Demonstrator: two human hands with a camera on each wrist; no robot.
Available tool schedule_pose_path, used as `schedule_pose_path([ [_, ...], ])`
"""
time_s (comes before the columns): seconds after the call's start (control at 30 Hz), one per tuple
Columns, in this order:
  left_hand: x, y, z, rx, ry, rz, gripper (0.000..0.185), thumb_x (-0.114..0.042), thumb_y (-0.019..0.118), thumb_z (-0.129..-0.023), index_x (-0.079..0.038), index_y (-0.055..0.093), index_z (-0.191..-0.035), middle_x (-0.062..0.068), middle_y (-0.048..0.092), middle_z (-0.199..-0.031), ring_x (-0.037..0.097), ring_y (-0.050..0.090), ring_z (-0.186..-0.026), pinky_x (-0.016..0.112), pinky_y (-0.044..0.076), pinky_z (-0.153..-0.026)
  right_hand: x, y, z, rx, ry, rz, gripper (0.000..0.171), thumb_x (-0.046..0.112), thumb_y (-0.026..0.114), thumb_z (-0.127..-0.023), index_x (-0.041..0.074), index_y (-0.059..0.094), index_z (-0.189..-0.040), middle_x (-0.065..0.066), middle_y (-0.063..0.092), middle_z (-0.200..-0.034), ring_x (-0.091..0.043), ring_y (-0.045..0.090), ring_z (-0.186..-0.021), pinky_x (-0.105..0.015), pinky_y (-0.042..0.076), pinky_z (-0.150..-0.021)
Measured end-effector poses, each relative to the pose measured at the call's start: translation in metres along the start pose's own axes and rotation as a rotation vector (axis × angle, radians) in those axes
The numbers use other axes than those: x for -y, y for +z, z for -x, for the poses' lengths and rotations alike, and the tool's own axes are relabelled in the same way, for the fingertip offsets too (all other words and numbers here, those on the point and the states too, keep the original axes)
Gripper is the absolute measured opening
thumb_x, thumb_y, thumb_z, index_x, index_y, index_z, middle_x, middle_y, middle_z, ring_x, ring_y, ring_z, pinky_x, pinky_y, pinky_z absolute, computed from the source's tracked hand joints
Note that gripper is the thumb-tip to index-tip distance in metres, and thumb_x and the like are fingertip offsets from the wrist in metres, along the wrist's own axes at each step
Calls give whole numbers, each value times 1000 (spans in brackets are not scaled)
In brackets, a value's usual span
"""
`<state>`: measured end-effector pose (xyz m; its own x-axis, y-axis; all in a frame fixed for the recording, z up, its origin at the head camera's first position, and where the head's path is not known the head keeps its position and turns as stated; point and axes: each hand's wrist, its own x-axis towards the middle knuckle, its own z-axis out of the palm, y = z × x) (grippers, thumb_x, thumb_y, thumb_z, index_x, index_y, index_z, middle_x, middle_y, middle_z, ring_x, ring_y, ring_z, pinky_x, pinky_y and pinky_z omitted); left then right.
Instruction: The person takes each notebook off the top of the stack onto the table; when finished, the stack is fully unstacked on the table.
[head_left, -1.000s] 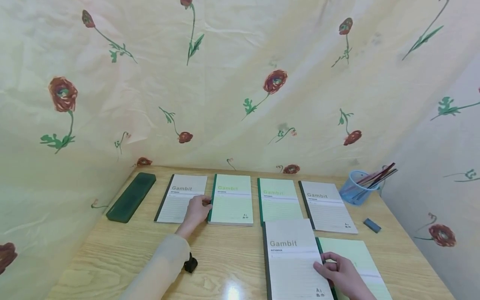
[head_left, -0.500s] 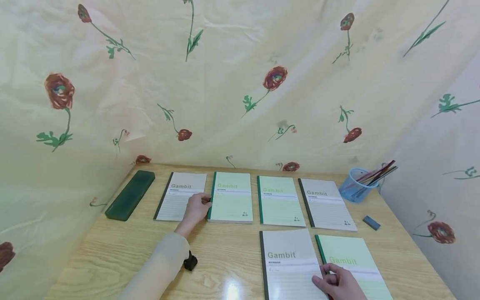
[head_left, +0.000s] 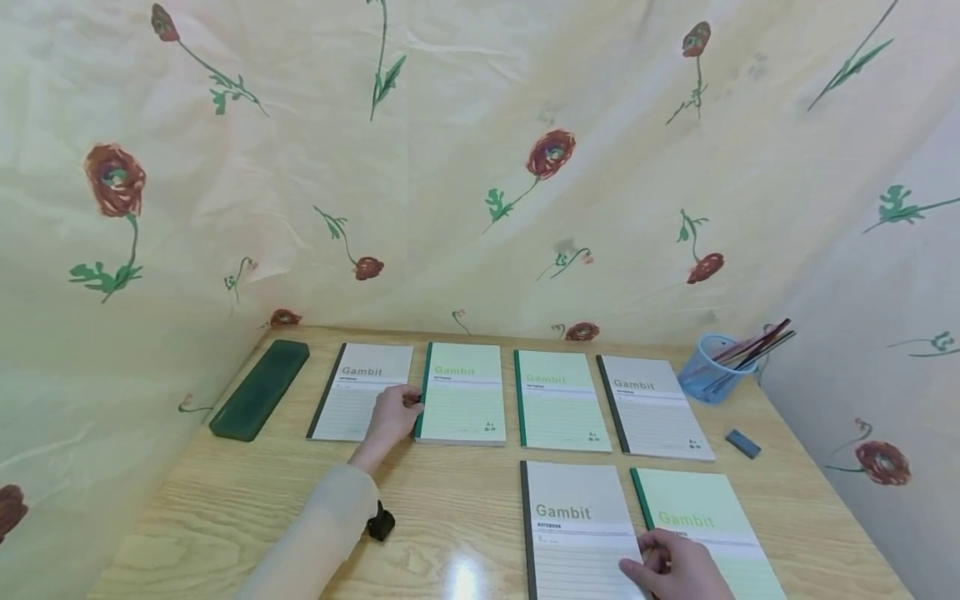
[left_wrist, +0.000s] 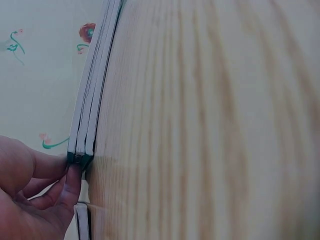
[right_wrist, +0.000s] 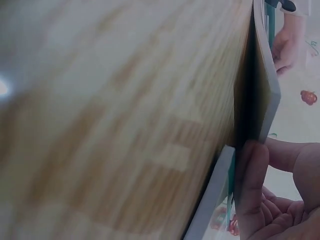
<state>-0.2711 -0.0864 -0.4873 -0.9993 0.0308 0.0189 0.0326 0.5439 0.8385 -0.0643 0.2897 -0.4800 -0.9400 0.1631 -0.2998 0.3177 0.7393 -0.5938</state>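
Note:
My left hand point(head_left: 390, 421) pinches the green-spined edge of a pale green notebook point(head_left: 462, 400), second from left in the back row. Close up, the left wrist view shows a small stack of notebooks point(left_wrist: 90, 90) there, with thumb and finger at its spine. My right hand point(head_left: 678, 567) grips the right edge of a white, dark-spined notebook point(head_left: 573, 533) in the front row. From the right wrist camera, that white notebook point(right_wrist: 270, 95) tilts up off the table, a finger beneath it. Beside it lies another green notebook point(head_left: 738, 542), partly behind my right hand.
A white notebook point(head_left: 356, 408) lies at back left, a green one point(head_left: 562, 400) and another white one point(head_left: 652, 408) at back right. A dark green case point(head_left: 258, 390) is at far left. A blue pencil cup point(head_left: 705, 379) and small blue-grey block point(head_left: 742, 443) are at right.
My right hand has brought the front white notebook lower and toward me, off its overlap with the back green notebook. The left hand stays at the same spine.

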Motion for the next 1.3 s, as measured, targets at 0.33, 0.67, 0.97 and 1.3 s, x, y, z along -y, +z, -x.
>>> schedule_pose_path([
  [0.33,0,0,0,2,-1,2,24,2,63,-94,6,68,-117,14,69,-106,28,64,-100,42,53,-86,4,0,1,-15,-16,82,30,24,82,-81,3,68,-97,1,53,-66,-16,48,-61,-28,38,-58],
  [0.67,-3,0,2,1,0,3,23,3,63,-93,6,68,-115,14,69,-105,27,64,-99,41,54,-85,5,-2,2,-25,-15,80,29,23,82,-82,4,69,-99,1,53,-67,-16,48,-61,-28,37,-57],
  [0.97,-2,0,1,3,-3,8,23,3,63,-93,6,68,-116,15,69,-105,27,64,-99,42,53,-86,21,-19,-4,-52,-57,-24,34,22,79,-86,0,65,-109,-2,56,-69,-19,52,-53,-28,43,-47],
  [1.3,-1,0,1,7,-6,11,24,3,63,-93,6,67,-116,14,68,-105,27,64,-99,41,54,-85,58,-31,-46,-67,-305,-91,32,17,75,-90,-4,65,-112,-4,59,-68,-19,56,-50,-28,46,-46],
])
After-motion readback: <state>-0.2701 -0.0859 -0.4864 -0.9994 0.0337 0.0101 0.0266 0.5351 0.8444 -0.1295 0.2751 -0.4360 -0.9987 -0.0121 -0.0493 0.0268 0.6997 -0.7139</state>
